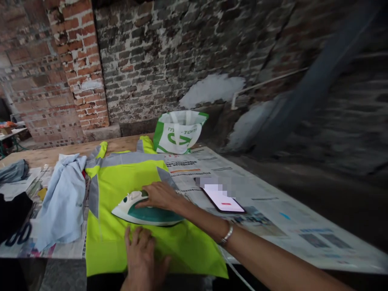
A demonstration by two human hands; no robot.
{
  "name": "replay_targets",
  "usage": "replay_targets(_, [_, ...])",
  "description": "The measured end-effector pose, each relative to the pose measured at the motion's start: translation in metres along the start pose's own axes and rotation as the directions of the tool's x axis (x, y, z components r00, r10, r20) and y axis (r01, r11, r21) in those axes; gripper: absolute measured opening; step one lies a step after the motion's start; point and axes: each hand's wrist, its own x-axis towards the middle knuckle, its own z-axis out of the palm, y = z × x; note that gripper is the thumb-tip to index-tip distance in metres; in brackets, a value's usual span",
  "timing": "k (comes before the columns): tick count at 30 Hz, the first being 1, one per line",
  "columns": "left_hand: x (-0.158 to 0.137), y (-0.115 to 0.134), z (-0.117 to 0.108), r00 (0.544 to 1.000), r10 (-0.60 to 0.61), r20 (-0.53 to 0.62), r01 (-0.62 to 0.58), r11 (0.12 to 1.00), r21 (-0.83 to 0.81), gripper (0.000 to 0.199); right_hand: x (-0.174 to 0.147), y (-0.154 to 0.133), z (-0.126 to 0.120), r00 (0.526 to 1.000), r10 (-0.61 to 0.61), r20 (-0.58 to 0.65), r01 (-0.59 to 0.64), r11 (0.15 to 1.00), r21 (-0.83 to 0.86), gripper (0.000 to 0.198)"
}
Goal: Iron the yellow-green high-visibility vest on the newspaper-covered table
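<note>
My right hand is wrapped round the handle of a white and teal clothes iron. The iron lies flat on a bright yellow garment with grey bands, its tip pointing left. My left hand rests on the garment just below the iron, fingers stretched out and apart, pressing the cloth near its lower edge. That lower edge hangs over the front of the table. A pale cord runs down beneath my right forearm.
A lit phone lies on newspaper right of the garment. Behind stands a white and green bag. To the left lie a light blue cloth, a black cloth and a grey cloth. A brick wall rises behind.
</note>
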Motion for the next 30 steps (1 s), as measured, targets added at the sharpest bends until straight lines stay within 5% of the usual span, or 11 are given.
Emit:
replay_targets(9, [0.018,0.017,0.015,0.969,0.142,0.203,-0.148,0.989,0.016,0.030,0.011,0.009,-0.006,0.999,0.030,-0.033,-0.029,0.999,0.039,0.070])
replay_targets(22, [0.031,0.009,0.010,0.956,0.263,0.129,-0.272,0.961,0.054,0.020,0.141,0.048,-0.001,0.925,0.172,-0.339,-0.138,0.983,0.123,0.068])
replay_targets(30, [0.034,0.007,0.014,0.967,0.229,0.116,-0.236,0.970,0.056,0.015,0.113,0.034,-0.013,0.966,0.147,-0.214,-0.124,0.986,0.115,0.077])
